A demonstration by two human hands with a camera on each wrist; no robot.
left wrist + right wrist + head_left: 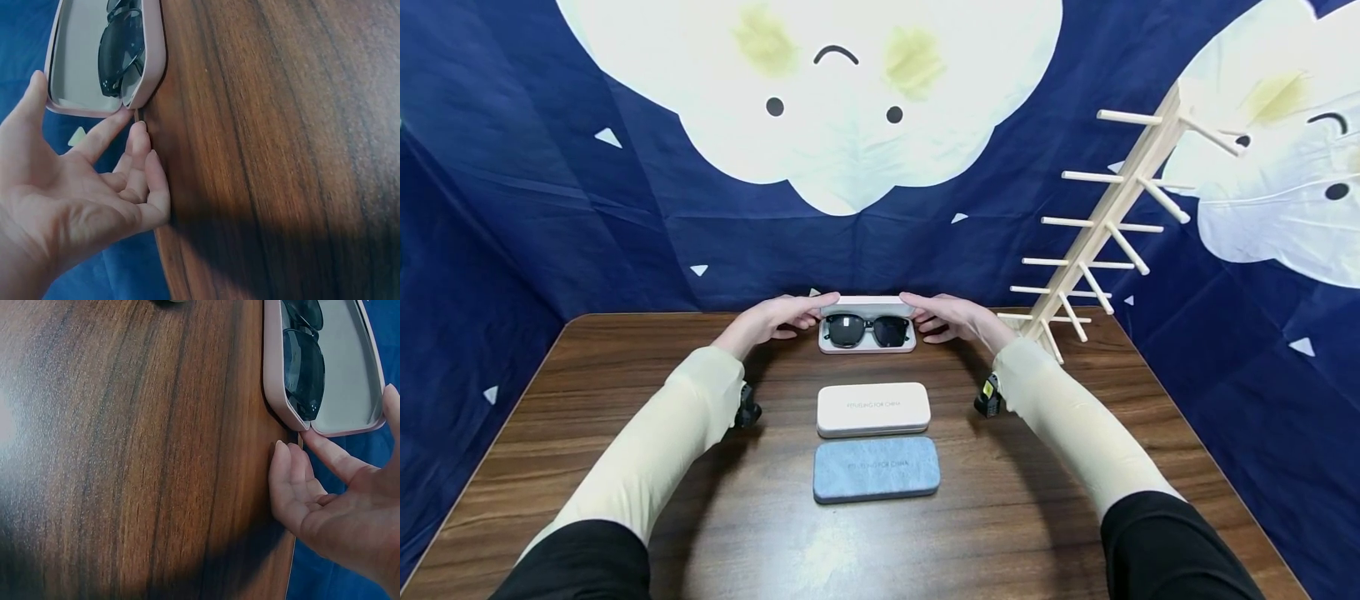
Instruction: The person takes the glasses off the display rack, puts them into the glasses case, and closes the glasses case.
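Observation:
At the table's far edge lies a pale pink glasses case (867,349) with its lid raised. Black sunglasses (891,332) sit inside, temples folded behind the dark lenses. My left hand (775,318) is at the case's left end, its thumb touching the lid's rim and its index finger at the hinge corner. Mirroring it, my right hand (951,315) touches the right end with thumb on the lid's rim and index fingertip by the hinge. In both wrist views the remaining fingers bend loosely beside the case, holding nothing.
Nearer me lie a closed white glasses case (873,408) and, just in front of it, a closed blue one (876,468). A wooden peg rack (1105,212) stands at the back right. Blue cloth (625,275) with cloud faces hangs behind the wooden table (760,533).

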